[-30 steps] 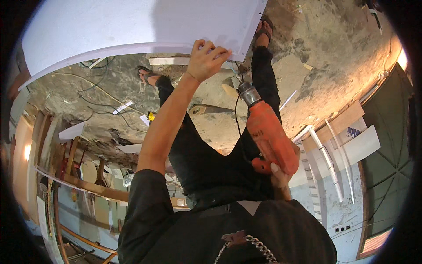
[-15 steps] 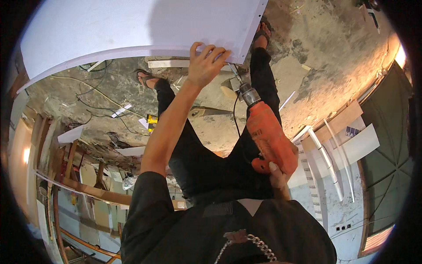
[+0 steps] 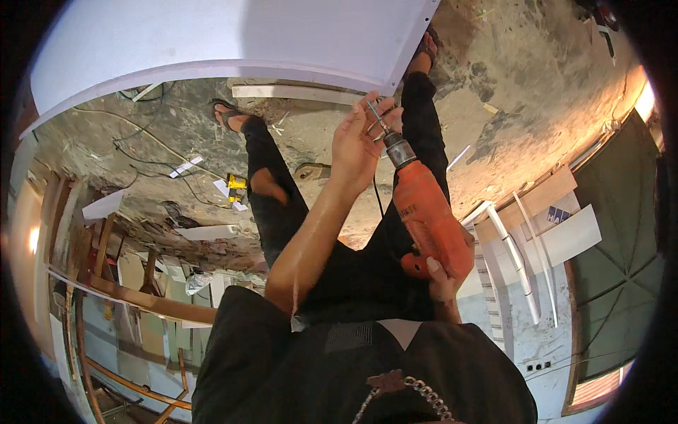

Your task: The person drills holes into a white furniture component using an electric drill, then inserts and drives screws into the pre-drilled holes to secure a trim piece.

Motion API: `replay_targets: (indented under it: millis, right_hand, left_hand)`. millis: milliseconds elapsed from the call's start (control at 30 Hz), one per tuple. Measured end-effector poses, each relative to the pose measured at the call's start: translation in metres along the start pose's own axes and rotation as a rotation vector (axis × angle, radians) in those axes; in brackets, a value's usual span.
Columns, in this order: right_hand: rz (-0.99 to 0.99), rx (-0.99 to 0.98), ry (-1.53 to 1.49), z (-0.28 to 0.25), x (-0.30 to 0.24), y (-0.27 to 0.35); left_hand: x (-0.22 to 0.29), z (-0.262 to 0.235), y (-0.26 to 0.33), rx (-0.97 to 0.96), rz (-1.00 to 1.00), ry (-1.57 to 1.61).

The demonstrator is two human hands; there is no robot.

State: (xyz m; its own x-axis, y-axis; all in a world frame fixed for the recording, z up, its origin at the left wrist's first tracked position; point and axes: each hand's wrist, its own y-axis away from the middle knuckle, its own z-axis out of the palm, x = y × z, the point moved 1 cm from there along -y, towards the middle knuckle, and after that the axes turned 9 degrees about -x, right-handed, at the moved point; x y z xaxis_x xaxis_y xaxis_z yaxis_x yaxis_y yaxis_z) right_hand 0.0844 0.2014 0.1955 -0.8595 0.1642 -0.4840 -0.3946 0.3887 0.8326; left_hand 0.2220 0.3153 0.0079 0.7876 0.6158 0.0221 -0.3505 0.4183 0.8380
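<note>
My right hand (image 3: 443, 283) is wrapped round the rear handle of a red power drill (image 3: 427, 215), its trigger side partly hidden. The drill's metal chuck (image 3: 400, 150) points away from me, and a thin drill bit (image 3: 374, 112) sticks out of it. My left hand (image 3: 361, 138) is beside the bit, palm turned up and fingers spread and slightly curled. Whether its fingers touch the bit I cannot tell. Just beyond the hand is the near corner of a large white panel (image 3: 205, 39) with a folded edge and small holes along its right side.
A pale strip (image 3: 300, 92) lies on the dirty floor below the panel. Cables and a yellow tool (image 3: 236, 186) lie to the left. Boards and white lengths (image 3: 515, 258) lean at the right, near a dark green panel (image 3: 621, 233). Timber framing (image 3: 152, 304) stands at the lower left.
My left hand has let go of the panel's edge and moved right to the drill bit, turning palm up. The drill stays in my right hand, nearly where it was.
</note>
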Motion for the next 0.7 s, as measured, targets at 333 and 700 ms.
replay_targets:
  millis: [333, 700]
  right_hand:
    - [-0.067, -0.04, 0.098, 0.013, -0.006, -0.009]
    - [-0.028, -0.038, 0.213, 0.027, -0.02, -0.032]
  left_hand:
    - [-0.018, -0.017, -0.021, 0.096, -0.081, 0.156]
    - [-0.02, -0.026, -0.042, 0.132, -0.068, 0.163]
